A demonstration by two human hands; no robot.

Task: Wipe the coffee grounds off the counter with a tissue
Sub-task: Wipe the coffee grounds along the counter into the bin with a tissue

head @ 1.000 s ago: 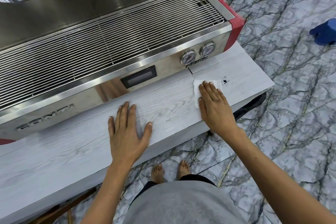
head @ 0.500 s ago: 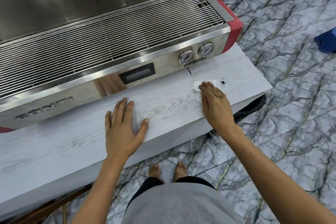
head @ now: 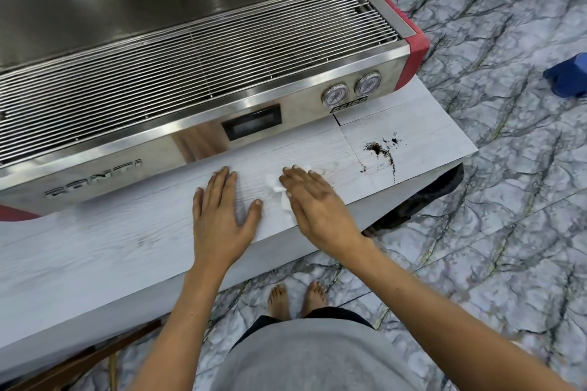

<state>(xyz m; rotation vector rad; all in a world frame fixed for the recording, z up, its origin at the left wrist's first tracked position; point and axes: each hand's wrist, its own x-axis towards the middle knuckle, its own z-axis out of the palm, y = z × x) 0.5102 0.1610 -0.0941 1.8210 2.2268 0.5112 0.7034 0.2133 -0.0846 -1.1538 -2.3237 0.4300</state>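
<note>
Nearest, the left hand (head: pixel 222 216) lies flat on the pale wood-grain table (head: pixel 95 247), fingers straight and spread, holding nothing. Just beside it the right hand (head: pixel 314 203) presses a thin, crumpled white tissue (head: pixel 279 189) against the table with straight fingers; only the tissue's left edge peeks out from under the palm, so how much of it lies beneath I cannot tell. Farther right, well apart from the tissue, the coffee grounds (head: pixel 379 151) sit as a dark, gritty clump with loose specks and a thin smeared trail running toward the front edge. The risk from here, as I judge it: the tissue is soft and bunches easily, so a flat sweep could smear the fine grounds into the grain or push them off the nearby edge onto the marbled floor (head: pixel 508 200). Behind stands a shiny steel coffee machine (head: pixel 190 73) with a ribbed wire tray and two round gauges.
</note>
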